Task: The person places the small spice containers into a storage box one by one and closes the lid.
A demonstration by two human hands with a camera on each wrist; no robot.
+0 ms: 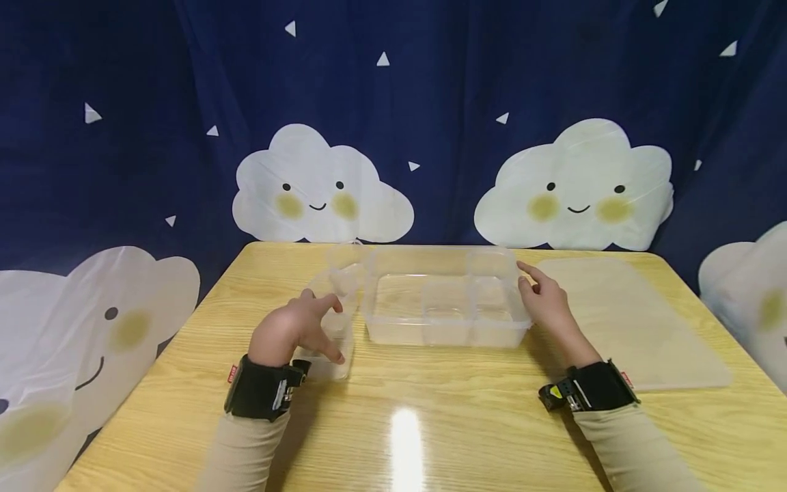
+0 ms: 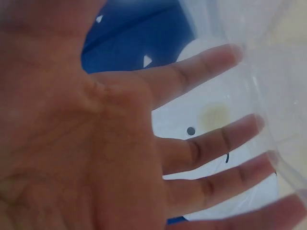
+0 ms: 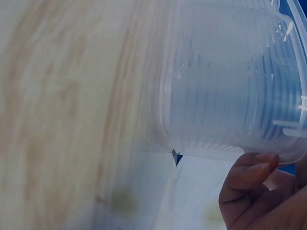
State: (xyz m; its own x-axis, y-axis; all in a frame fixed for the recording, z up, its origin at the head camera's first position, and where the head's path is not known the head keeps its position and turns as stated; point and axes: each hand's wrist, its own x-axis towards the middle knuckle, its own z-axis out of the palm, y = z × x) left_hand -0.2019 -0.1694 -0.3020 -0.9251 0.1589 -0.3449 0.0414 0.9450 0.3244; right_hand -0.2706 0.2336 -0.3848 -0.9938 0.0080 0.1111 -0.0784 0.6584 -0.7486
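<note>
A large clear plastic container (image 1: 399, 328) stands open-topped at the middle of the table. Two smaller clear containers (image 1: 445, 324) show through its walls on the right side. My right hand (image 1: 547, 297) holds the large container's right end, curled fingers right at the rim in the right wrist view. On the left, my left hand (image 1: 295, 331) is spread over a small clear container (image 1: 335, 370), thumb and index finger apart. In the left wrist view its fingers reach straight out, with fingertips (image 2: 235, 52) right at a clear plastic wall.
More clear plastic pieces (image 1: 344, 280) stand behind the left hand, beside the large container. A flat translucent lid or sheet (image 1: 645, 328) lies along the table's right side. Behind the wooden table (image 1: 467, 424) hangs a dark blue curtain (image 1: 443, 82) with cloud prints.
</note>
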